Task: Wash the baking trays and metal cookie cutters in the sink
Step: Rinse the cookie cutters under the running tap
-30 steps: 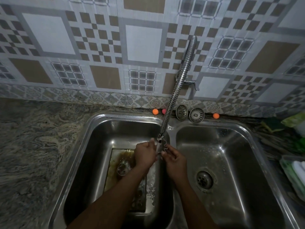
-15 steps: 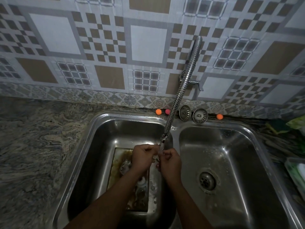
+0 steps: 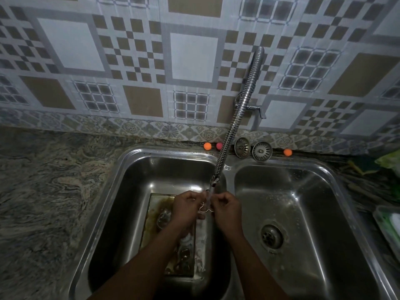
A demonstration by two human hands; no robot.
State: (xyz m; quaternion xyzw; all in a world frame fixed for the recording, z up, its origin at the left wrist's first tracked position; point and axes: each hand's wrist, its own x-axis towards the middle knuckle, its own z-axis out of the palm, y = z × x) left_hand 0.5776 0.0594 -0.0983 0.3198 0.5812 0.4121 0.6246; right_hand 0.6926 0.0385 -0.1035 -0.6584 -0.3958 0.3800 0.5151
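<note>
A small metal cookie cutter (image 3: 205,207) is held between both hands under the running water from the flexible faucet hose (image 3: 236,124). My left hand (image 3: 186,207) pinches its left side and my right hand (image 3: 227,210) pinches its right side, over the left basin (image 3: 129,191). A stained baking tray (image 3: 154,226) lies on the bottom of that basin, with other cutters (image 3: 163,219) lying in it, partly hidden by my arms.
The right basin (image 3: 313,213) holds only its drain (image 3: 272,236). Two sink strainers (image 3: 252,149) and small orange balls (image 3: 207,146) sit on the back ledge. Granite counter (image 3: 43,191) spreads left. A green and white container (image 3: 389,226) stands at the right edge.
My hands have drawn closer together around the cutter under the stream, and the view has shifted slightly.
</note>
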